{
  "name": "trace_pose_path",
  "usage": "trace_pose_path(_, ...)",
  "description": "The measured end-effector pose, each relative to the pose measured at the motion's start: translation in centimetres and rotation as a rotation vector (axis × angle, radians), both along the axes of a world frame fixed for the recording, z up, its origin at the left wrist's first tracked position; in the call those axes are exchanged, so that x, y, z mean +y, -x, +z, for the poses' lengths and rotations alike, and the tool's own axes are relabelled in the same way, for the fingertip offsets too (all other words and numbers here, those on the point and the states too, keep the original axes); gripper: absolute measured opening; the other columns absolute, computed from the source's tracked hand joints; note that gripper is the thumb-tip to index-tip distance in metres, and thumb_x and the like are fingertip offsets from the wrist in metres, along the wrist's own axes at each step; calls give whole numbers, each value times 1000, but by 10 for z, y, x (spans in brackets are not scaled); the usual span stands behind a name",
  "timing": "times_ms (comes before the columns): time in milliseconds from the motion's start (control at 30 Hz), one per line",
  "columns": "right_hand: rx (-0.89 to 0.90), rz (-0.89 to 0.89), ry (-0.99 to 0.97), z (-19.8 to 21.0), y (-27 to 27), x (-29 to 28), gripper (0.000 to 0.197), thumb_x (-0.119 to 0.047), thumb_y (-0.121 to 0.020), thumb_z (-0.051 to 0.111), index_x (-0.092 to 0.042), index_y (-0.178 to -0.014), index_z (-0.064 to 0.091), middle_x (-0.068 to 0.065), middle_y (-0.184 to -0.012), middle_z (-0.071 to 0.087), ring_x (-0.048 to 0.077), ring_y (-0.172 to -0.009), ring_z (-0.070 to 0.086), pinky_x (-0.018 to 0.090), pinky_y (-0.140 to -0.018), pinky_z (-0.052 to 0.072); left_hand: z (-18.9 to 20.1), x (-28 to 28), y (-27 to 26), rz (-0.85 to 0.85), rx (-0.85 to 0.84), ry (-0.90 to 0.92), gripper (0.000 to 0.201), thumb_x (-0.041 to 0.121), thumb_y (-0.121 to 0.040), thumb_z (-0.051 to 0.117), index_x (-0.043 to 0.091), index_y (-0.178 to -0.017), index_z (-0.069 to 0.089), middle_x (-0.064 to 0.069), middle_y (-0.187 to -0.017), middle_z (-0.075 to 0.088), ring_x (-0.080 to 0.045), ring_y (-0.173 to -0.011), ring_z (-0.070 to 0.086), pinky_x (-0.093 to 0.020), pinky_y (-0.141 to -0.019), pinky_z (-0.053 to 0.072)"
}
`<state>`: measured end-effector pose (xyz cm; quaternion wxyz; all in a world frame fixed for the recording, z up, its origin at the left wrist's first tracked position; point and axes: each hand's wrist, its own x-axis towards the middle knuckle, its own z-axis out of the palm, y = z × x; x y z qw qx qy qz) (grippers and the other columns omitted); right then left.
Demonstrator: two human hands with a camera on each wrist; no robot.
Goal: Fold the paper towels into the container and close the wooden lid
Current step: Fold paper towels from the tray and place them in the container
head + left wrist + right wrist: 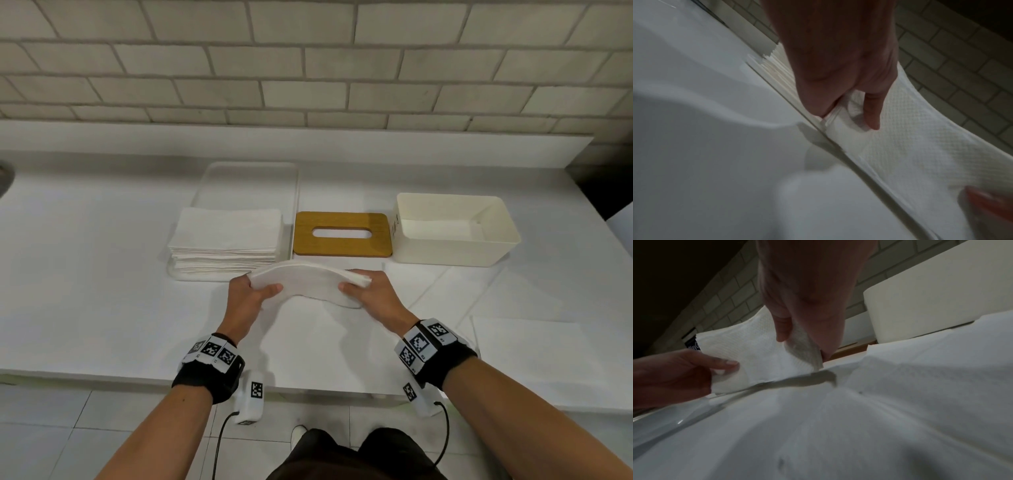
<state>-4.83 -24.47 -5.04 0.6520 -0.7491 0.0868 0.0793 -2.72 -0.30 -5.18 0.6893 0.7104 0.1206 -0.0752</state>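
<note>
A wad of white paper towels (308,281) arches upward above the counter, held at both ends. My left hand (255,291) pinches its left end, thumb on the near side. My right hand (363,287) pinches its right end. In the left wrist view the towels (910,139) run away from my left hand (849,110); in the right wrist view my right hand (797,339) clamps the towels (760,353). The empty cream container (455,229) stands at the back right. The wooden lid (342,234) with an oval slot lies flat to its left.
A tall stack of paper towels (226,240) sits in a clear tray (246,171) left of the lid. Loose unfolded sheets (527,339) lie on the white counter (85,274) at the right. A tiled wall (308,61) runs behind; the counter's front edge is near my wrists.
</note>
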Motion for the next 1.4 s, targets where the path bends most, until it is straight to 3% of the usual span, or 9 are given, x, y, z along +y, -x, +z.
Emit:
trace_pose_path(100, -41, 6, -3, 5, -2, -2, 17, -15, -84, 71, -15, -102, 71, 8, -98, 73, 23, -92, 68, 32, -83, 53, 2, 3, 0, 4, -30, 27, 24, -3, -73, 76, 11, -91, 71, -2, -83, 74, -13, -72, 71, -22, -55, 54)
trace_pose_path(267, 8, 101, 38, -8, -2, -9, 20, -15, -84, 71, -10, -103, 71, 15, -103, 73, 29, -97, 69, 46, -90, 55, -5, 2, 1, 28, -15, 34, 24, -4, -75, 75, 14, -91, 72, -1, -85, 74, -18, -80, 70, -31, -74, 56)
trace_pose_path(400, -70, 36, 60, -7, -8, -11, 18, -14, -86, 70, -15, -104, 71, 6, -93, 72, 24, -86, 66, 38, -78, 53, 3, 0, 0, -2, -73, 31, 24, -5, -77, 73, 12, -93, 70, 8, -75, 72, 0, -66, 68, -14, -57, 51)
trace_pose_path(600, -14, 114, -2, -13, -3, -14, 30, -16, -81, 75, -12, -110, 69, 13, -106, 72, 30, -98, 69, 54, -88, 55, -4, -4, 2, 0, -16, 28, 35, -8, -71, 76, 5, -101, 68, -4, -84, 71, -7, -66, 70, -15, -51, 50)
trace_pose_path(767, -9, 64, -27, -10, -3, -7, 21, -14, -82, 74, -9, -103, 71, 17, -103, 72, 34, -97, 68, 49, -88, 53, -6, -9, 2, -27, -25, 47, 38, -10, -67, 77, 5, -101, 69, -7, -88, 72, -20, -79, 68, -19, -60, 53)
trace_pose_path(900, -48, 25, -25, -3, -7, -7, 22, -15, -84, 72, -12, -106, 71, 12, -106, 73, 28, -100, 67, 39, -89, 53, -2, -5, -2, -30, -66, 60, 38, -10, -68, 77, 10, -100, 72, -5, -91, 73, -16, -82, 69, -28, -77, 55)
trace_pose_path(1100, -36, 57, -10, -10, -9, -14, 28, -11, -82, 73, -17, -109, 71, 4, -109, 72, 19, -103, 67, 31, -92, 53, -10, -6, -4, -24, -39, -21, 28, -8, -73, 74, 13, -90, 67, -1, -83, 68, -13, -73, 63, -13, -56, 50)
trace_pose_path(1267, -20, -14, 12, -10, -11, -12, 27, -18, -84, 73, -12, -110, 71, 8, -107, 73, 24, -100, 68, 37, -92, 54, -7, -8, -5, -24, -121, -64, 21, 0, -84, 68, 20, -89, 66, 1, -84, 67, -8, -75, 62, -20, -68, 49)
trace_pose_path(1400, -13, 13, -3, -7, -12, -14, 27, -14, -85, 71, -15, -111, 70, 7, -108, 73, 23, -99, 69, 39, -89, 56, -9, -10, -2, -35, -120, -84, 18, 2, -87, 66, 17, -97, 65, 3, -88, 69, -6, -78, 65, -12, -67, 52)
